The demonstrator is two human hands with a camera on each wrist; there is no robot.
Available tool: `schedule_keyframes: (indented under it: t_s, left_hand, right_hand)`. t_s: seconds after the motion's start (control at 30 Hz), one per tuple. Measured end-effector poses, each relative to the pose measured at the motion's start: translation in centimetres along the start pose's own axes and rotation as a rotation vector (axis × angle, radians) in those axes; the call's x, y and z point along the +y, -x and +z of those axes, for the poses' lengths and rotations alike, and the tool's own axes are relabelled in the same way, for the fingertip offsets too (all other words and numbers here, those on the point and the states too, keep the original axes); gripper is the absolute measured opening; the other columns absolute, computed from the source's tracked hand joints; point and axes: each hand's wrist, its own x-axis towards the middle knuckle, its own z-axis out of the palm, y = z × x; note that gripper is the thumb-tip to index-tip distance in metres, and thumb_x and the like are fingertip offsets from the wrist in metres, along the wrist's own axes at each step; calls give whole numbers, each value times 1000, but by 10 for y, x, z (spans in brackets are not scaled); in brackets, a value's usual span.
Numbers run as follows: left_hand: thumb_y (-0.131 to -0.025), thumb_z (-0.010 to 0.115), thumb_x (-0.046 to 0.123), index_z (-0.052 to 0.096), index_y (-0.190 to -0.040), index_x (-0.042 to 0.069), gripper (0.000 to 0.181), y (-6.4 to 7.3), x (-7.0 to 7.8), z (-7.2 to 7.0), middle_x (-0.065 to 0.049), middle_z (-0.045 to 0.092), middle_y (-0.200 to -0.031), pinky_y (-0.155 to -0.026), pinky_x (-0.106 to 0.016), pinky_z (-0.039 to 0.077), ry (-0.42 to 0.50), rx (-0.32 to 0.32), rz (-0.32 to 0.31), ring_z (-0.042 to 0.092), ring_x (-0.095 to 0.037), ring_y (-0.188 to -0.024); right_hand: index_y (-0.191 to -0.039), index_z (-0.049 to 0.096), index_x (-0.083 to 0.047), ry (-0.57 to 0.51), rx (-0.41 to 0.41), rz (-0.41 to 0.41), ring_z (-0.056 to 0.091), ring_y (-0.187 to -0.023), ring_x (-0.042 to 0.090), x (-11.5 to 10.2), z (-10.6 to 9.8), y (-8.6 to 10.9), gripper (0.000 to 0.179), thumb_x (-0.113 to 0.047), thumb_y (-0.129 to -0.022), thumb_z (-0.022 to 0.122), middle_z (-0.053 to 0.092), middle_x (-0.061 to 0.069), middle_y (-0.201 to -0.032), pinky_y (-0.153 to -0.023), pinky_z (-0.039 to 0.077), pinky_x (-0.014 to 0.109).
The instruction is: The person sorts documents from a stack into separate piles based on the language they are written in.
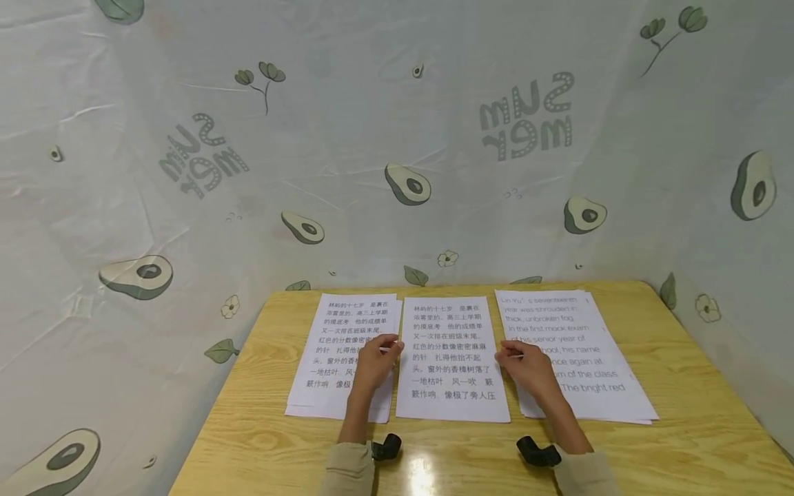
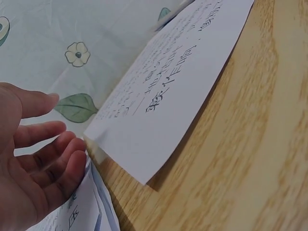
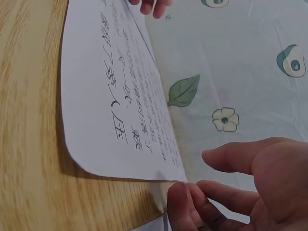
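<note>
A white sheet of paper [image 1: 446, 379] printed with Chinese text lies in the middle of the table. By its left edge is my left hand [image 1: 374, 365], over the left paper stack [image 1: 310, 375]. The left wrist view shows that hand [image 2: 41, 168] with thumb and fingers apart, its fingertips close to the sheet's edge. My right hand [image 1: 535, 368] is at the sheet's right edge, above the right paper stack [image 1: 611, 358], which bears English text. In the right wrist view the fingertips of this hand [image 3: 240, 192] touch the edge of the raised sheet [image 3: 91, 120], thumb held away.
The wooden table [image 1: 242, 427] carries all the papers. Behind it and at the sides hangs a pale cloth [image 1: 347, 138] patterned with avocados and leaves. Black curved pieces [image 1: 538, 452] sit at both wrists, beside beige sleeves [image 1: 583, 472].
</note>
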Motion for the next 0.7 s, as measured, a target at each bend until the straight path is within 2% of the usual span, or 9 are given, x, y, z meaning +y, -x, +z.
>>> schedule_keyframes:
  t_s: [0.3, 0.53, 0.7]
  left_hand:
    - [-100, 75, 28, 75, -129, 4, 38, 0, -6, 5, -9, 75, -110, -77, -31, 59, -93, 5, -5, 71, -22, -98]
    - [-99, 76, 26, 75, -128, 1, 39, 0, -6, 5, -9, 74, -108, -78, -31, 57, -120, -10, 23, 68, -21, -96]
    - [-98, 76, 25, 76, -127, 0, 38, 0, -4, 7, -9, 72, -105, -80, -32, 53, -179, -19, 52, 62, -18, -92]
  right_hand:
    - [-138, 67, 7, 42, 13, 2, 72, -115, 38, 7, 3, -1, 49, -25, -101, 68, 76, 20, -119, -85, 54, 34]
    - [-138, 66, 8, 76, 14, -25, 73, -108, 34, 11, 7, -2, 48, -22, -101, 67, 76, 18, -116, -83, 56, 33]
    - [-138, 68, 5, 126, 12, -28, 70, -100, 26, 7, 11, -2, 48, -23, -99, 68, 74, 14, -112, -78, 51, 31]
